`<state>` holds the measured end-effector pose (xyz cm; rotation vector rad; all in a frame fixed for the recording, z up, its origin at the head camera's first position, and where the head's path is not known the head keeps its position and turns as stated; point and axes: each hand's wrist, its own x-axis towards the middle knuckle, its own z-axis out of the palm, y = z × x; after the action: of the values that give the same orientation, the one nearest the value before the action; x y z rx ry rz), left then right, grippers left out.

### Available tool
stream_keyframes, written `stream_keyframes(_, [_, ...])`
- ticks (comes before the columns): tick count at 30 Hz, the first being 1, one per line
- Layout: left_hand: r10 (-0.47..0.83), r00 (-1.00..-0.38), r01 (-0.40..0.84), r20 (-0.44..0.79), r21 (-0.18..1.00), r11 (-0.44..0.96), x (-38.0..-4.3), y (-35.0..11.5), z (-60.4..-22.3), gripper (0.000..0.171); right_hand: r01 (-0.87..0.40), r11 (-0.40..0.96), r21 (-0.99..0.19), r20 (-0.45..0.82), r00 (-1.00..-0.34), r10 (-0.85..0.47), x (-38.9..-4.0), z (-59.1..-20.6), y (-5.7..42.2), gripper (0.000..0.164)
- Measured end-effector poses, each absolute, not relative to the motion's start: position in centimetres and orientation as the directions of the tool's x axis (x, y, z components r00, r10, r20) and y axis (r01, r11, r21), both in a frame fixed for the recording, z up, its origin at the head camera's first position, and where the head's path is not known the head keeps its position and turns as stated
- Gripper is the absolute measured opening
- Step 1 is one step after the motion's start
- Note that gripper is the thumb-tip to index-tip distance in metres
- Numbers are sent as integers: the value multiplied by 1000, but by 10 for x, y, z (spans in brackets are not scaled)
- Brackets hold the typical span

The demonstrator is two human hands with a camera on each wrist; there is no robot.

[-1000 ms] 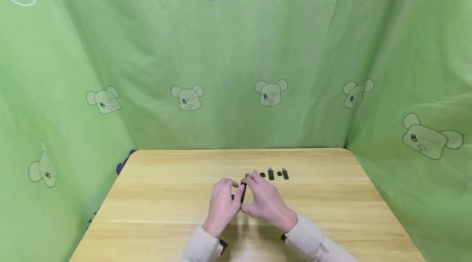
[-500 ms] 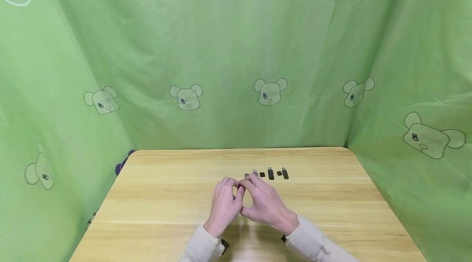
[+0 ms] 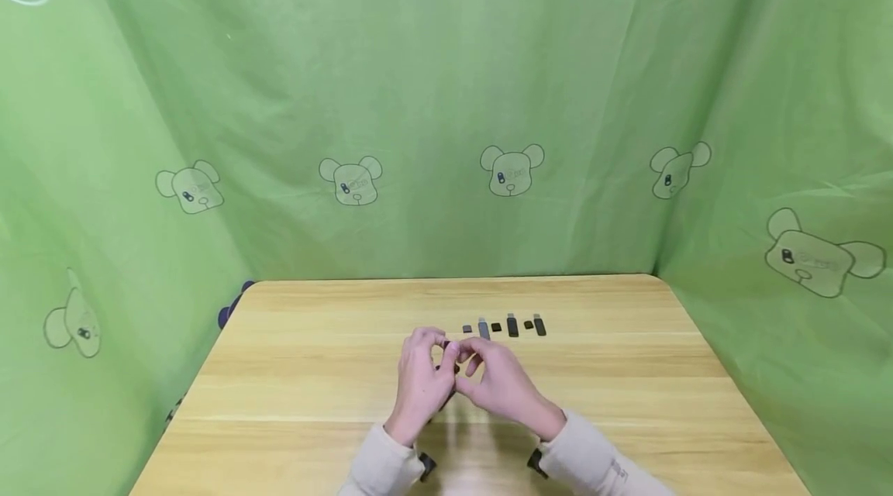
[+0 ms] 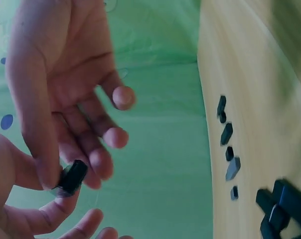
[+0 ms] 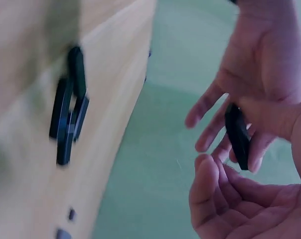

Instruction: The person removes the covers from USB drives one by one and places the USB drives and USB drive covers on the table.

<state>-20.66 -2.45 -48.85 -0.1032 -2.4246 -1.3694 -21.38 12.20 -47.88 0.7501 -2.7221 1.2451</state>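
Observation:
Between my two hands, raised over the table, is a small black USB stick [image 5: 236, 137]; seen end-on in the left wrist view, the stick [image 4: 73, 177] looks short and dark. My left hand [image 3: 420, 384] pinches it with thumb and index finger, its other fingers loosely extended. My right hand [image 3: 504, 384] meets it from the other side, thumb at one end of the stick and index fingertip close to it, the remaining fingers bent. In the head view the fingers hide most of the stick. Several black USB sticks [image 5: 71, 109] lie in a pile beneath the hands.
Farther back on the wooden table [image 3: 314, 372] lies a row: a grey cap [image 3: 467, 328], a grey USB stick [image 3: 484, 328], a black cap [image 3: 496, 327], a black stick [image 3: 512, 325], then another cap [image 3: 528, 325] and stick [image 3: 539, 325]. Green curtains [image 3: 432, 232] surround the table.
A second ago the stick stood out lengthwise between the hands; now it is turned and mostly covered by fingers. The right fingers have bent more, and the grey stick and cap behind are uncovered.

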Motion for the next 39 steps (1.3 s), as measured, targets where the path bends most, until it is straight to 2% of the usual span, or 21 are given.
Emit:
stream_keyframes(2, [-112, -941, 224, 319, 836, 501, -206, -25, -488, 11, -411, 498, -764, 199, -884, -424, -216, -480, 123, 21])
stream_keyframes(4, [-116, -946, 215, 302, 855, 471, -206, -26, -487, 11, -367, 445, -817, 147, -878, -455, -218, -482, 125, 11])
stream_keyframes(11, [-136, -962, 187, 238, 932, 310, -207, -28, -482, 15, -216, 333, -918, 19, -862, -507, -221, -480, 129, 16])
stream_keyframes(18, [-156, -982, 82, 105, 985, 149, -209, -29, -481, 19, -138, 320, -937, -50, -855, -515, -221, -473, 130, 25])
stream_keyframes(23, [-173, -984, 28, 40, 997, 70, -209, -28, -480, 18, -86, 310, -947, -86, -861, -502, -219, -468, 130, 25])
stream_keyframes(39, [-151, -987, -46, -62, 993, -107, -201, -18, -477, 19, -106, 321, -941, -71, -866, -494, -215, -465, 136, 26])
